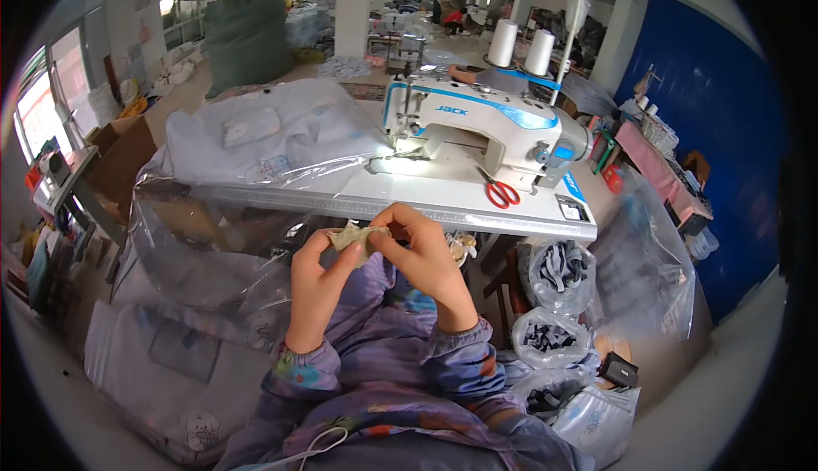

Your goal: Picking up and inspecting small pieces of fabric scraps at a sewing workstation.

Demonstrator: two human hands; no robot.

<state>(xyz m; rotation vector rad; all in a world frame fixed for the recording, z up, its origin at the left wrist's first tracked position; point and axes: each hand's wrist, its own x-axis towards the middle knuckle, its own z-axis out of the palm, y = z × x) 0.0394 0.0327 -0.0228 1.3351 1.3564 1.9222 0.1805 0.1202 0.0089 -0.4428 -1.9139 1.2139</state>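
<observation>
Both my hands are raised over my lap, just in front of the sewing table's (460, 218) near edge. Between the fingertips of my left hand (317, 279) and my right hand (426, 258) is a small, crumpled pale yellow-green scrap (354, 238). Each hand pinches one side of it; whether it is paper or cloth I cannot tell. Beyond them stands a white and blue sewing machine (469, 113), its lamp lit at the needle. Red-handled scissors (502, 194) lie on the tabletop, in front of the machine's right part.
Translucent plastic sheeting (307, 126) covers the table's left side and hangs off its front. Clear bags of dark and white strips (562, 271) stand low at my right. Two white thread cones (504, 43) rise behind the machine. A large green sack (245, 41) stands back left.
</observation>
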